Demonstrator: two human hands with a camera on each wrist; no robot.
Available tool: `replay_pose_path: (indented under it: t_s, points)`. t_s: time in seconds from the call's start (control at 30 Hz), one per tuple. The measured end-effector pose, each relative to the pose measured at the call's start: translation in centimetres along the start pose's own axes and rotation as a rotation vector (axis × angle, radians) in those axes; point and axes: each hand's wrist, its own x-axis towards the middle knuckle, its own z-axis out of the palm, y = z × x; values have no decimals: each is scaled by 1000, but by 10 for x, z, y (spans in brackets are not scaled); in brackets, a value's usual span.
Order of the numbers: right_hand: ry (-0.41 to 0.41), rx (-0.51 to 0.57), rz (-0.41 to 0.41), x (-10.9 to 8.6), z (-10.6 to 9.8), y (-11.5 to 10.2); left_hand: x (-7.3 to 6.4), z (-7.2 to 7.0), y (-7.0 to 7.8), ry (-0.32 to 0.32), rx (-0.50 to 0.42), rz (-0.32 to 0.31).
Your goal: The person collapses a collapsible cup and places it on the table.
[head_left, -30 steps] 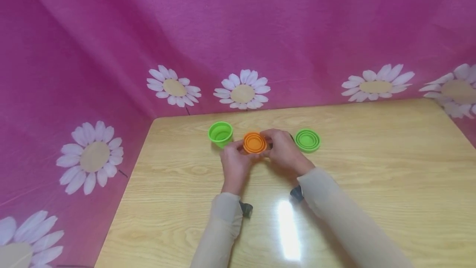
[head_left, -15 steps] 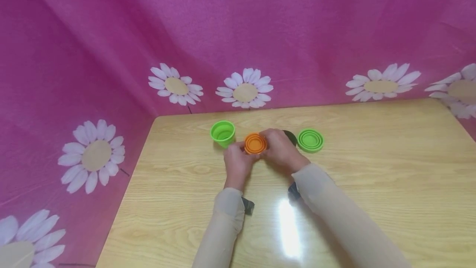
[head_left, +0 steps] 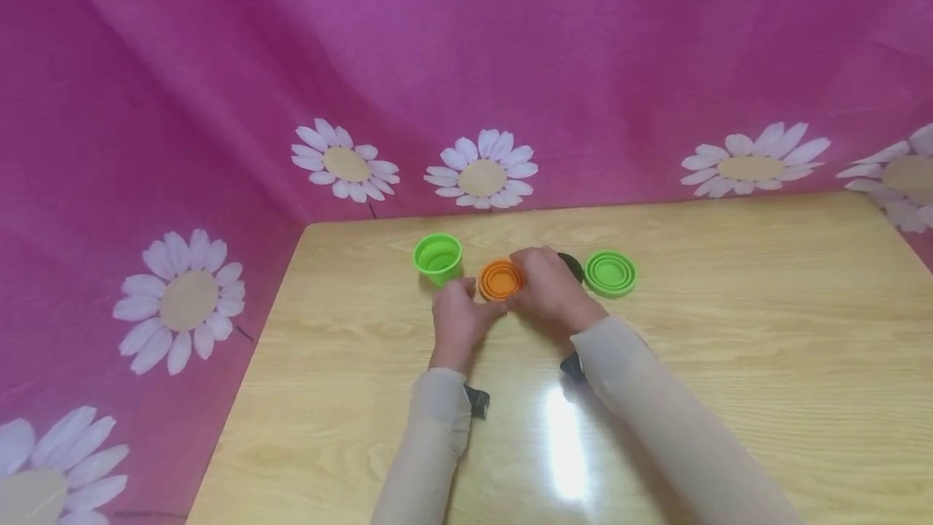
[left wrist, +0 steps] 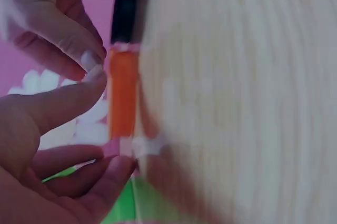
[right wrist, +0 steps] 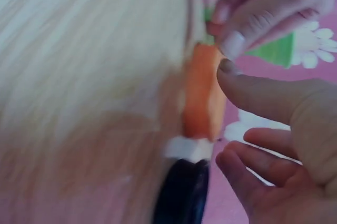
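An orange collapsible cup (head_left: 500, 279), folded flat into rings, lies on the table between my two hands. My left hand (head_left: 457, 322) is at its left, thumb and fingers spread around its side; in the left wrist view a gap shows between the fingertips and the orange cup (left wrist: 124, 95). On the other side is my right hand (head_left: 550, 286), whose fingers stand apart from the cup in the right wrist view, the thumb close to its edge. Both thumbs nearly meet in front. A black round flat piece (head_left: 572, 267) is partly hidden behind the right hand.
An expanded green cup (head_left: 438, 258) stands upright behind the left hand. Past the black piece, at the right, lies a folded green cup (head_left: 611, 273). The wooden table (head_left: 729, 330) meets a pink flowered cloth (head_left: 583, 87) at its back and left.
Earlier both hands held the orange cup by its sides. Now it lies on the table, with the left fingers drawn away to the left and the right fingers loosened.
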Motion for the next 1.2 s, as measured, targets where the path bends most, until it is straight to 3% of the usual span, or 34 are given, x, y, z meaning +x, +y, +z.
replay_pose_path:
  t_s: [0.1, 0.23, 0.37, 0.47, 0.57, 0.73, 0.83, 1.2]
  points:
    - [21, 64, 24, 4, -1, -8, -4, -17, -4, -30, -4, -25]
    - [43, 159, 12, 14, 5, -15, -6, -41, -10, -31, 81, -22]
    - [78, 235, -4, 22, 15, -20, 0, -60, -13, 115, 117, -49]
    - [101, 292, -11, 27, 23, -24, 7, -70, -13, 238, 73, -49]
    - [104, 374, -13, 34, 30, -30, 15, -73, -13, 268, -29, -25]
    - [88, 487, -30, 42, 37, -39, 26, -69, -13, 188, -306, -20]
    - [82, 515, -43, 45, 38, -43, 30, -65, -12, 171, -397, -9]
    - [88, 518, -49, 40, 29, -51, 24, -68, -3, 188, -403, 10]
